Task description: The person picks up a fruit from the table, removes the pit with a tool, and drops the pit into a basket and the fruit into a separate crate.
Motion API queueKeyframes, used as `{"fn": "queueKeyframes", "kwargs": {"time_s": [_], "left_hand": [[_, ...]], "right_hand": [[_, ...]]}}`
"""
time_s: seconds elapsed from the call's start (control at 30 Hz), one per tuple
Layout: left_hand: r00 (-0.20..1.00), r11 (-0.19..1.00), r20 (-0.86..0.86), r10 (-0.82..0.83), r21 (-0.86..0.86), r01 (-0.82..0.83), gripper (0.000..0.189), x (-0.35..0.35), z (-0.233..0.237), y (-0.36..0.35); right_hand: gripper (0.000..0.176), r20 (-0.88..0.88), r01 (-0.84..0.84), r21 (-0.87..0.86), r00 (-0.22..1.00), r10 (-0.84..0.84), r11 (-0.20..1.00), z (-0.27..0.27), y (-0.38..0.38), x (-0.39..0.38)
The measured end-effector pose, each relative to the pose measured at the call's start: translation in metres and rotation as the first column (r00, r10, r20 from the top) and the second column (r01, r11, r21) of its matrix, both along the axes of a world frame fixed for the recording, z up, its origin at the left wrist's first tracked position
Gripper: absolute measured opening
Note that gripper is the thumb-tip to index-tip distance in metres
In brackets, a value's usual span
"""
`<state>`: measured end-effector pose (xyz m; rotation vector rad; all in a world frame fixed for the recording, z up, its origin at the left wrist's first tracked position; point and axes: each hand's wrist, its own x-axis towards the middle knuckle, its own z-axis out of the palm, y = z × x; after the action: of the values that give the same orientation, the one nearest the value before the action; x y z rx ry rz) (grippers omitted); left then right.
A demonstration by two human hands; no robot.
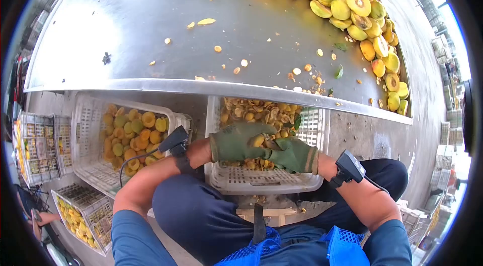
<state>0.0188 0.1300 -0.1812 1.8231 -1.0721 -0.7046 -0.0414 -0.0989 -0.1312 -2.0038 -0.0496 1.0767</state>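
My left hand (240, 141), in a green glove, is closed around a small yellow piece of stone fruit (258, 140). From the other side my right hand (293, 155), gloved in green too, meets it with the fingers pinched together at the fruit. What the right fingers grip is mostly hidden. Both hands are over a white plastic crate (261, 185) that holds pits and fruit scraps (251, 110).
A metal table (176, 19) spans the front, with halved stone fruit (342, 9) heaped along its far and right sides. Scraps and leaves dot its surface. Left of my hands stands a white crate of fruit halves (133, 135). More filled crates (83, 218) stand further left.
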Motion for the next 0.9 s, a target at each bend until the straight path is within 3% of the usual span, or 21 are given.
{"fn": "queueKeyframes", "kwargs": {"time_s": [0.03,0.1,0.17,0.2,0.3,0.4,0.5,0.53,0.63,0.67,0.73,0.8,0.83,0.9], "left_hand": [[0.997,1.000,-0.072,-0.018,0.020,0.019,0.062,0.002,0.001,-0.002],[0.975,0.997,-0.219,-0.039,0.058,0.053,0.051,0.001,0.007,-0.003],[0.852,0.996,-0.520,0.058,0.083,-0.017,0.043,-0.006,0.007,0.000],[0.755,0.993,-0.646,0.107,0.103,-0.052,0.039,-0.008,0.008,0.001],[0.626,0.993,-0.775,0.088,0.017,-0.118,0.044,-0.004,-0.010,0.014],[0.452,0.974,-0.872,0.187,0.105,-0.200,0.053,-0.003,-0.018,0.006],[0.535,0.945,-0.799,0.275,0.123,-0.302,0.058,-0.004,-0.008,-0.001],[0.538,0.924,-0.802,0.259,0.045,-0.379,0.059,-0.007,-0.022,-0.001],[0.579,0.945,-0.798,0.166,-0.038,-0.324,0.061,-0.008,-0.019,0.000],[0.587,0.966,-0.806,0.069,-0.093,-0.241,0.061,-0.008,-0.012,-0.002],[0.815,0.982,-0.574,0.074,-0.099,-0.159,0.058,-0.009,-0.015,-0.004],[0.929,0.981,-0.349,0.124,-0.096,-0.168,0.052,-0.004,-0.042,-0.005],[0.948,0.970,-0.255,0.190,-0.100,-0.222,0.048,0.003,-0.041,-0.007],[0.768,0.860,-0.519,0.375,-0.114,-0.497,0.044,0.003,-0.016,0.023]], "right_hand": [[0.043,-0.035,-0.001,0.029,0.999,0.003,1.000,-0.001,-0.001,0.000],[0.046,0.082,-0.080,-0.024,0.993,0.082,0.996,-0.012,-0.006,-0.006],[0.048,0.162,-0.086,-0.060,0.982,0.095,0.995,-0.017,-0.002,-0.015],[0.050,0.112,-0.094,-0.116,0.988,0.107,0.989,0.004,0.003,-0.011],[0.050,0.282,-0.146,0.002,0.949,0.140,0.989,-0.025,-0.001,-0.025],[0.050,0.148,-0.070,0.004,0.987,0.069,0.998,0.001,-0.002,-0.017],[0.054,0.212,0.045,0.089,0.975,-0.063,0.995,-0.017,-0.012,-0.023],[0.044,0.236,0.042,0.088,0.970,-0.062,0.995,-0.022,-0.015,-0.022],[0.041,-0.266,0.134,-0.121,0.950,-0.162,0.984,0.014,-0.004,-0.012],[0.041,-0.291,0.138,-0.072,0.944,-0.153,0.988,0.013,-0.004,-0.012],[0.039,-0.339,0.154,0.027,0.931,-0.136,0.988,0.009,-0.006,-0.014],[0.039,-0.172,0.212,0.101,0.966,-0.193,0.972,-0.019,-0.018,-0.017],[0.040,-0.134,0.250,0.053,0.961,-0.242,0.967,-0.023,-0.022,-0.010],[0.043,-0.093,0.342,-0.129,0.930,-0.355,0.931,-0.027,-0.031,0.006]]}}
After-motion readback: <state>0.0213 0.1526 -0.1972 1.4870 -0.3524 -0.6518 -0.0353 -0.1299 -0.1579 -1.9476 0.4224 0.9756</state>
